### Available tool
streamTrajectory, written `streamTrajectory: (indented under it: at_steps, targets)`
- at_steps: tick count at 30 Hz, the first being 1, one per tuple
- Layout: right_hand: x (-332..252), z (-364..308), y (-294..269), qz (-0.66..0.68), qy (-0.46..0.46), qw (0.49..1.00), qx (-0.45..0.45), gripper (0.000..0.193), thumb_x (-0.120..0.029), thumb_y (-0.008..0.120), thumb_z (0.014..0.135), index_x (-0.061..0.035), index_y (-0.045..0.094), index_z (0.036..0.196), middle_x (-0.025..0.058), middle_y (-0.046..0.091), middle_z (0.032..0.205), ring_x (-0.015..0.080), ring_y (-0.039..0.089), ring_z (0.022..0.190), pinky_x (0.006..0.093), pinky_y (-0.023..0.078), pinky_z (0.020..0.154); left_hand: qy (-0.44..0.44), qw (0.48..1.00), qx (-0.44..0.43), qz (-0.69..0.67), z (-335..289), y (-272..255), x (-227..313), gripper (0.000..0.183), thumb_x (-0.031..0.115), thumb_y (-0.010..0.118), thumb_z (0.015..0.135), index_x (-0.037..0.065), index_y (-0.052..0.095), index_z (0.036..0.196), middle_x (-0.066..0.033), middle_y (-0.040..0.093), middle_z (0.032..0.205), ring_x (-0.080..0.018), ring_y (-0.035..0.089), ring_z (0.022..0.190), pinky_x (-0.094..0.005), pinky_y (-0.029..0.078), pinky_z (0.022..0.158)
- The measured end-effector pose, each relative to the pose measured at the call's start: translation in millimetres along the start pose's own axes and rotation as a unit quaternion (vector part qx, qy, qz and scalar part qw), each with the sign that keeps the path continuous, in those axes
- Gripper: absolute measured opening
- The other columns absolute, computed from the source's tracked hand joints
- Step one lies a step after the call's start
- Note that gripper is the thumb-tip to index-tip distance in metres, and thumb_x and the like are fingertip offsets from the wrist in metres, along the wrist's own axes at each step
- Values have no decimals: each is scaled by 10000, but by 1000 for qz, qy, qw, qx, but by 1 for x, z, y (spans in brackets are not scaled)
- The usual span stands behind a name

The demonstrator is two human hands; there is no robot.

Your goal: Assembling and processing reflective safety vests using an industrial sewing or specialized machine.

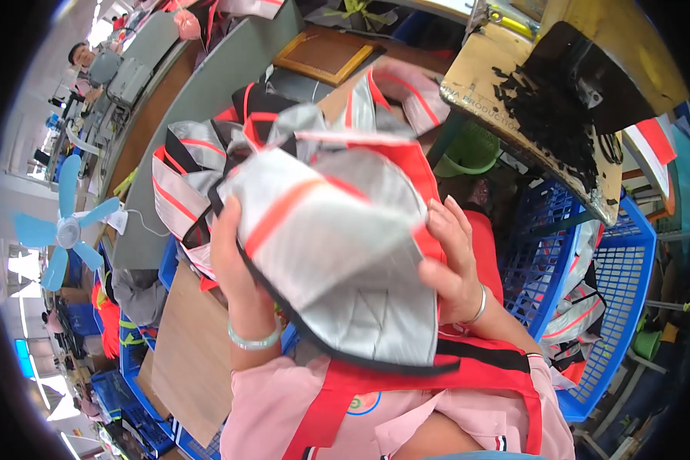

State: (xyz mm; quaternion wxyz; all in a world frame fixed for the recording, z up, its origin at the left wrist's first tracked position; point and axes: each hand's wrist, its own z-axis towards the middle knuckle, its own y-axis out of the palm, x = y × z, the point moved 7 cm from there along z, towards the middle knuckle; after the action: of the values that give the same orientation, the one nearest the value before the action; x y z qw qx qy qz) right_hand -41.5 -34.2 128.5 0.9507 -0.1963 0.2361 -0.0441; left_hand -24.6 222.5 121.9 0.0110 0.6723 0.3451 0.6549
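- Nearest to the camera is a silvery fabric piece [368, 307] with an orange-red stripe and a black edging; it is in front of the person's chest, between both hands, and its upper part is blurred.
- Left hand [238, 261] holds it at the left edge: the thumb side is seen, while the other fingers are hidden behind the fabric.
- Right hand [456, 264] is at the opposite edge, beside the red part. Its fingers touch there and stand apart from the thumb; whether they pinch the fabric, one cannot tell.
- With a hand on each side, the soft piece probably stays spread and does not fold down; this is a judgement from the pose.
- Just behind it lies a heap of similar sewn pieces [188, 165], silver, red and black, which seems to be placed within easy reach.
- To the right stands a blue plastic basket [627, 280] with openwork walls; inside it are more silver pieces [571, 318] with red stripes, lying loosely.
- Beyond this basket's far end, a green basket [471, 153] is partly under a worktable [475, 84]; its contents are not visible.
- On this worktable lie many black scraps [544, 126], perhaps left together there because they are small.
- At the lower left, a flat brown board [195, 356] lies by blue plastic crates; what is under it cannot be seen.
- Farther left is a blue fan [68, 232], well apart from the hands.
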Motion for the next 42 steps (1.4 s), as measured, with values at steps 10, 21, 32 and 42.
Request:
streamTrajectory:
  at_steps: [10,21,32,42]
  targets:
    - [44,-65,-42,249,383,877,147,191,-34,679,798,-26,651,986,92,530,1152,182,528,1046,276,408,895,541,674,-156,478,-81,94,22,505,489,674,797,37,620,1013,-144,577,1026,-342,573,935,-439,463,845]
    - [58,-88,-136,91,390,894,203,202,-113,626,875,-5,633,1045,44,572,1043,157,544,972,294,431,858,240,697,-575,354,-71,277,-86,335,209,759,778,-12,644,1002,-120,638,823,-175,592,688,-279,468,620]
    - [121,-58,-216,91,407,863,286,161,-61,607,900,17,631,1039,9,620,918,70,566,839,203,453,748,19,713,-645,275,-13,339,-167,259,166,725,815,-21,660,982,10,637,827,-51,554,789,-227,461,704]
    - [184,-46,-242,48,438,863,247,206,-199,634,883,6,638,903,-35,581,758,31,509,713,185,414,610,-113,759,-574,287,32,365,-193,281,128,677,836,-33,641,1064,-16,664,887,-58,597,791,-200,472,726]
